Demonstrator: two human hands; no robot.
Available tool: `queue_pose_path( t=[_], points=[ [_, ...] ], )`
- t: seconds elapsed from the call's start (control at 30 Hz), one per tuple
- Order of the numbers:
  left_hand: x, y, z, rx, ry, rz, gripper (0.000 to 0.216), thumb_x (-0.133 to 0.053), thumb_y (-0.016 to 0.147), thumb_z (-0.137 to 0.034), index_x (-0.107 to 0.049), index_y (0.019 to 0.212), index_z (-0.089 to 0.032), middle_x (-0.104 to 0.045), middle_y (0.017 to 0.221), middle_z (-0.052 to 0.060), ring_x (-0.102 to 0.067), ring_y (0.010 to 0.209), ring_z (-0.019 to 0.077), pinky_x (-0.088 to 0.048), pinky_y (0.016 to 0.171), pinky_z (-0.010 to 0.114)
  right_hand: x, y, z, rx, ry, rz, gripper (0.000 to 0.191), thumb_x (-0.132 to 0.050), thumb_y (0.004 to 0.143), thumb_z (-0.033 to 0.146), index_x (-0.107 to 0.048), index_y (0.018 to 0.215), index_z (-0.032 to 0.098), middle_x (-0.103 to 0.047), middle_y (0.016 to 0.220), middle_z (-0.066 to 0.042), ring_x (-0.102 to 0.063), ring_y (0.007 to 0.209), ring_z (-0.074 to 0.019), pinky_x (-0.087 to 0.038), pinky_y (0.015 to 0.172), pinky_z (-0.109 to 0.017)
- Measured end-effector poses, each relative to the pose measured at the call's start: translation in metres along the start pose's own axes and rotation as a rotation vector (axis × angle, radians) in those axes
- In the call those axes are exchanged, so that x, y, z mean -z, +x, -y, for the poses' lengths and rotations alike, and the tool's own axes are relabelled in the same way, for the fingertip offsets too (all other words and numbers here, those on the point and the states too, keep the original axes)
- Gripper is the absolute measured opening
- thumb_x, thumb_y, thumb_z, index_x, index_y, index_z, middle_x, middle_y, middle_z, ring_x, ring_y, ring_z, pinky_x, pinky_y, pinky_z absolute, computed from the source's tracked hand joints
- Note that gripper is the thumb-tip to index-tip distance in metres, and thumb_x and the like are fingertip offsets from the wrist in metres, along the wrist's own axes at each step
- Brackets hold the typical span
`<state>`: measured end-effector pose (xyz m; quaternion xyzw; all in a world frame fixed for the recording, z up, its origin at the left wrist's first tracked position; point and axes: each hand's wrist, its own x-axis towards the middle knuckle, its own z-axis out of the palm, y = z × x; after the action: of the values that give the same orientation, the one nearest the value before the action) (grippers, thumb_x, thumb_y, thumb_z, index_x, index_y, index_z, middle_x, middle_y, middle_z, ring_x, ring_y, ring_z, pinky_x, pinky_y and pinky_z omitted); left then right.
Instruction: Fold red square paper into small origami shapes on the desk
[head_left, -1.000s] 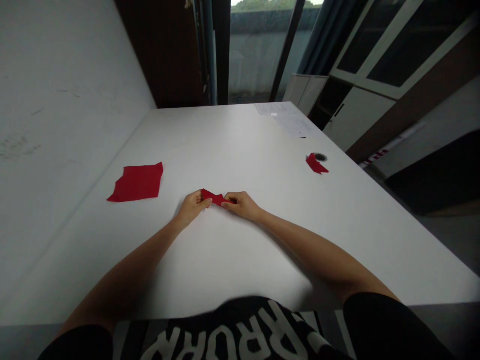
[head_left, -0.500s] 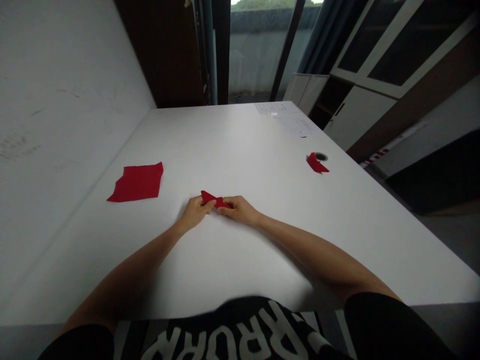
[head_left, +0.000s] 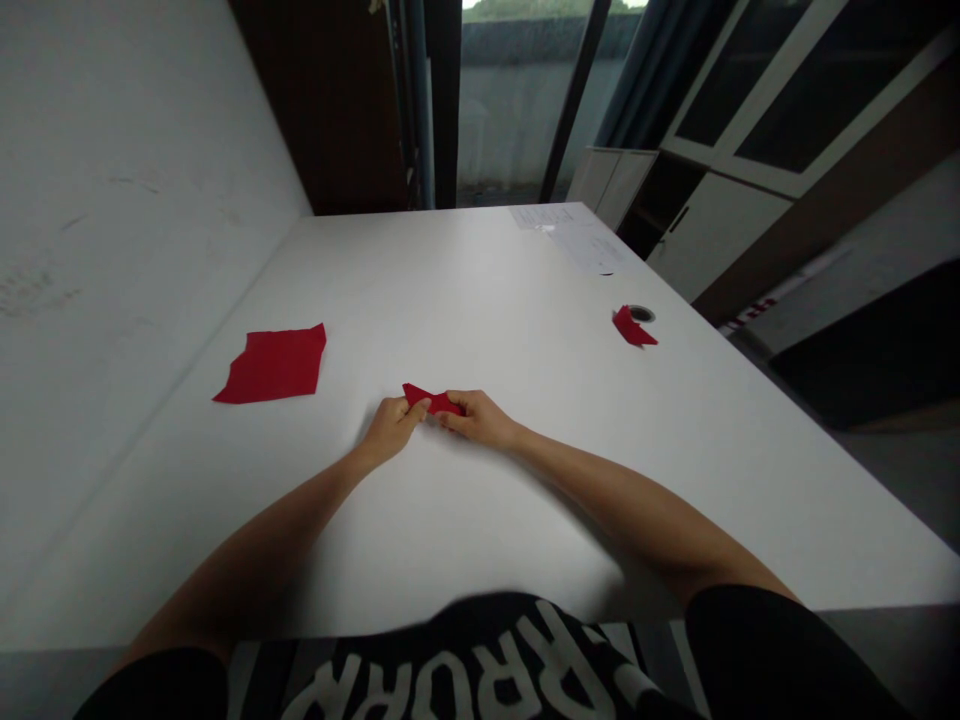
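Observation:
Between my hands is a small folded piece of red paper point(head_left: 436, 402), held just over the middle of the white table point(head_left: 480, 520). My left hand point(head_left: 394, 424) pinches its left part, thumb on top, and a pointed corner sticks up beyond the fingers. On the right side, my right hand point(head_left: 480, 416) grips the other end between thumb and fingers. Parts of the paper are hidden by the fingers. A larger flat red sheet point(head_left: 276, 364) with uneven edges lies to the left. Farther off on the right sits another folded red paper piece point(head_left: 632, 327).
A round dark cable hole point(head_left: 642, 314) is beside the right red piece. Printed white sheets point(head_left: 589, 246) lie at the table's far right corner. A white wall point(head_left: 135, 250) borders the left side, and cabinets point(head_left: 724, 225) stand beyond the right edge.
The fingers have shifted slightly on the red paper, and its middle looks a little flatter. Both hands stay in nearly the same place. The other red pieces have not moved.

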<state>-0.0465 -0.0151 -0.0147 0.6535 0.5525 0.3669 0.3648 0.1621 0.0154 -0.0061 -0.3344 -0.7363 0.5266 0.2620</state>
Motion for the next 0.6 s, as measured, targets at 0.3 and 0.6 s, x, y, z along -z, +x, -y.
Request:
queue_pose_path(
  t=[0.3,0.6],
  points=[
    [0.003,-0.002,-0.006,-0.022,0.119,0.044,0.064,-0.033,0.098,-0.063,-0.061,0.065,-0.017,-0.045,0.050,-0.001,-0.040,0.048,0.0127,-0.028,0.051,0.027,0.002,0.000,0.000,0.012,0.023,-0.006,0.022,-0.061,0.088,0.038,-0.066,0.091,0.017,-0.057,0.068,0.003,-0.045,0.059,-0.0100,-0.035,0.056,-0.023],
    [0.002,-0.001,-0.009,-0.076,0.240,0.036,0.047,-0.048,0.094,-0.048,-0.058,0.060,-0.017,-0.049,0.054,-0.001,-0.042,0.053,0.0118,-0.027,0.056,0.027,0.003,0.002,-0.009,0.010,-0.011,0.055,0.025,-0.061,0.089,0.042,-0.063,0.086,0.017,-0.057,0.067,0.004,-0.045,0.058,-0.0094,-0.035,0.056,-0.023]
  ],
)
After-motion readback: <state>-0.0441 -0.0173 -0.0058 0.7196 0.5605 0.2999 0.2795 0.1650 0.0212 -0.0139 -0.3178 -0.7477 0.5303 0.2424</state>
